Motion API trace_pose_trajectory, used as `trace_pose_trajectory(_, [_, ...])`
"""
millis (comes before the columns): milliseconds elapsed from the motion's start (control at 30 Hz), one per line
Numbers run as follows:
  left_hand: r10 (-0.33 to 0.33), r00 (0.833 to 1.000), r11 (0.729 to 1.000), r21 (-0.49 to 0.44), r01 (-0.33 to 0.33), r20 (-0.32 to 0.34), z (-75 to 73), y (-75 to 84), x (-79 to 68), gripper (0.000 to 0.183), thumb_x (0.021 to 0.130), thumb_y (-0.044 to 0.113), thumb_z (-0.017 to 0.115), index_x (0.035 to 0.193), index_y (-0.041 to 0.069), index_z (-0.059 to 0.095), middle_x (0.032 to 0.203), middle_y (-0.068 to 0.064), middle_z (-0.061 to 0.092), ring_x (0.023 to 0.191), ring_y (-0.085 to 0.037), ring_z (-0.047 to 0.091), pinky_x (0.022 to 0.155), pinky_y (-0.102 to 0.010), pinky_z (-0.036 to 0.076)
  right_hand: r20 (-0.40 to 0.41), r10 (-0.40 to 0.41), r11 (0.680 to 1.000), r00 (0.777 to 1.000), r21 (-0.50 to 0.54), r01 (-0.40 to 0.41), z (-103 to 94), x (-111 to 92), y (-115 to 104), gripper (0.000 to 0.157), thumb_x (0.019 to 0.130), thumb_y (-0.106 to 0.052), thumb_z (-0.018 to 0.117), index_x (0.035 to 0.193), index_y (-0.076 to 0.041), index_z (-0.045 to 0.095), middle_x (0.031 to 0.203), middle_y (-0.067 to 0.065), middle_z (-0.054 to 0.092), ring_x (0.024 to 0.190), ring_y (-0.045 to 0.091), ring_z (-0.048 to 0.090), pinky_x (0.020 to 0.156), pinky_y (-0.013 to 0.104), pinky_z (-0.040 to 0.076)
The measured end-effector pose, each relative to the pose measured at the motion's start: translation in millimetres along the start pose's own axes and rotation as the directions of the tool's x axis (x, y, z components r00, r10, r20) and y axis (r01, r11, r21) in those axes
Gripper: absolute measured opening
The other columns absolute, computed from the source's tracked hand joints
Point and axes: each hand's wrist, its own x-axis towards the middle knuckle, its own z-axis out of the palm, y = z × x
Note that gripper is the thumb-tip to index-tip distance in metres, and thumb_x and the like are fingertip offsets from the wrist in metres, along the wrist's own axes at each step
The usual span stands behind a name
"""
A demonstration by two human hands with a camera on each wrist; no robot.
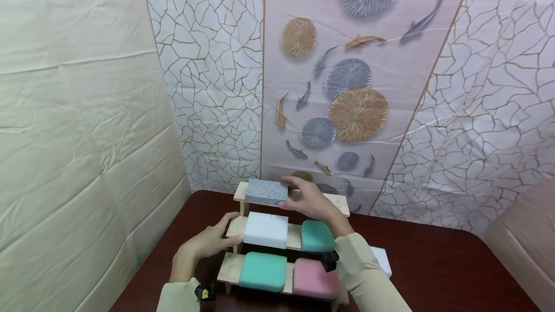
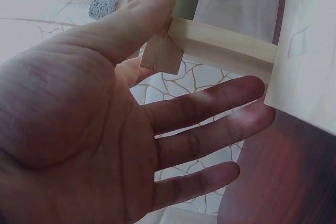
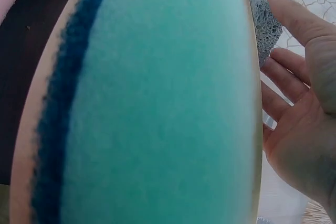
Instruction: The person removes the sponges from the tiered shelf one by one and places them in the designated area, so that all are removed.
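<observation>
A three-tier wooden rack [image 1: 337, 202] stands on the table. On its top tier, a grey porous sponge [image 1: 265, 192] lies toward the left end. My right hand [image 1: 310, 202] holds its right end, thumb at the front and fingertips at the back. At the left end of the middle tier, my left hand [image 1: 204, 243] spans the plank beside a white block [image 1: 266, 230], its thumb close to the block's left side. The left wrist view shows that hand's lower fingers [image 2: 194, 142] extended. A green sponge [image 3: 163, 103] fills much of the right wrist view.
On the bottom tier sit a green sponge [image 1: 263, 272] and a pink sponge [image 1: 314, 278]. Another green sponge [image 1: 315, 236] is on the middle tier, under my right forearm. A white block [image 1: 381, 260] lies on the dark red table [image 1: 433, 254], right of the rack.
</observation>
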Motion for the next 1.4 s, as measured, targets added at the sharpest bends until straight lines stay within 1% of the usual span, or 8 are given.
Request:
trace_pose_trajectory(100, [-0.003,1.0,1.0,0.016,0.003,-0.003,0.8,0.4,0.0,0.073,0.092,0.048,0.07,0.151,0.024,0.034,0.132,-0.022,0.057,0.1,-0.027,0.064,0.088,-0.054,0.049,0.002,0.012,1.0,1.0,0.0,-0.012,0.4,-0.3,1.7,0.073,0.089,-0.038,0.077,0.15,-0.014,0.045,0.149,0.008,0.048,0.136,0.032,0.046,0.104,0.052,0.041])
trace_pose_trajectory(200, [-0.006,1.0,0.999,0.04,0.006,-0.007,1.5,-0.5,0.2,0.074,0.091,0.05,0.07,0.151,0.025,0.034,0.131,-0.021,0.058,0.102,-0.028,0.063,0.088,-0.054,0.048,0.0,0.004,1.0,1.0,0.003,-0.004,1.2,-1.2,2.6,0.072,0.09,-0.037,0.077,0.15,-0.011,0.045,0.149,0.01,0.048,0.136,0.034,0.046,0.104,0.054,0.041])
trace_pose_trajectory(333, [-0.006,1.0,0.999,0.042,0.006,-0.011,1.0,-1.1,1.0,0.074,0.091,0.05,0.07,0.151,0.025,0.034,0.132,-0.022,0.057,0.105,-0.03,0.062,0.088,-0.055,0.048,0.0,0.0,1.0,1.0,-0.001,0.0,0.9,-0.3,3.2,0.071,0.089,-0.036,0.078,0.149,-0.012,0.047,0.148,0.008,0.049,0.136,0.03,0.046,0.105,0.052,0.04])
trace_pose_trajectory(467, [0.01,1.0,0.999,0.048,-0.009,-0.025,0.6,-0.1,2.5,0.073,0.092,0.049,0.07,0.15,0.024,0.035,0.134,-0.021,0.057,0.109,-0.031,0.06,0.09,-0.056,0.047,-0.007,0.008,1.0,1.0,-0.022,-0.008,-2.0,-1.0,1.8,0.07,0.088,-0.035,0.079,0.147,-0.014,0.049,0.146,0.005,0.051,0.134,0.027,0.047,0.105,0.051,0.04])
trace_pose_trajectory(767, [0.002,0.999,0.998,0.06,0.0,-0.037,1.1,0.6,1.7,0.072,0.091,0.048,0.071,0.15,0.025,0.036,0.135,-0.018,0.056,0.113,-0.031,0.058,0.091,-0.056,0.046,0.011,0.044,0.999,0.999,-0.028,-0.044,-11.1,-11.3,-2.8,0.07,0.087,-0.034,0.08,0.147,-0.016,0.049,0.147,0.005,0.051,0.135,0.027,0.047,0.103,0.05,0.042])
trace_pose_trajectory(933, [0.015,0.999,0.998,0.068,-0.012,-0.034,0.0,1.9,1.0,0.072,0.091,0.047,0.071,0.149,0.023,0.036,0.134,-0.02,0.056,0.113,-0.032,0.058,0.091,-0.056,0.046,0.02,0.057,0.998,0.998,-0.008,-0.056,-18.8,-19.3,-1.5,0.071,0.087,-0.034,0.08,0.147,-0.016,0.049,0.148,0.007,0.049,0.134,0.032,0.048,0.101,0.051,0.045])
trace_pose_trajectory(1267, [0.027,0.999,0.992,0.12,-0.022,-0.04,-1.6,3.2,1.2,0.072,0.091,0.048,0.071,0.149,0.021,0.036,0.134,-0.023,0.056,0.112,-0.035,0.059,0.091,-0.057,0.046,0.005,0.057,0.996,0.998,-0.062,-0.057,-29.4,-30.9,5.2,0.071,0.087,-0.037,0.079,0.147,-0.014,0.049,0.148,0.008,0.05,0.132,0.033,0.05,0.101,0.054,0.044])
trace_pose_trajectory(1400, [0.042,0.998,0.991,0.132,-0.036,-0.04,-0.7,3.4,1.4,0.072,0.091,0.048,0.071,0.148,0.021,0.036,0.133,-0.024,0.057,0.111,-0.035,0.06,0.09,-0.057,0.046,0.013,0.094,0.994,0.996,-0.06,-0.093,-34.1,-37.7,7.6,0.071,0.086,-0.038,0.08,0.147,-0.017,0.05,0.148,0.007,0.051,0.132,0.032,0.051,0.1,0.054,0.044])
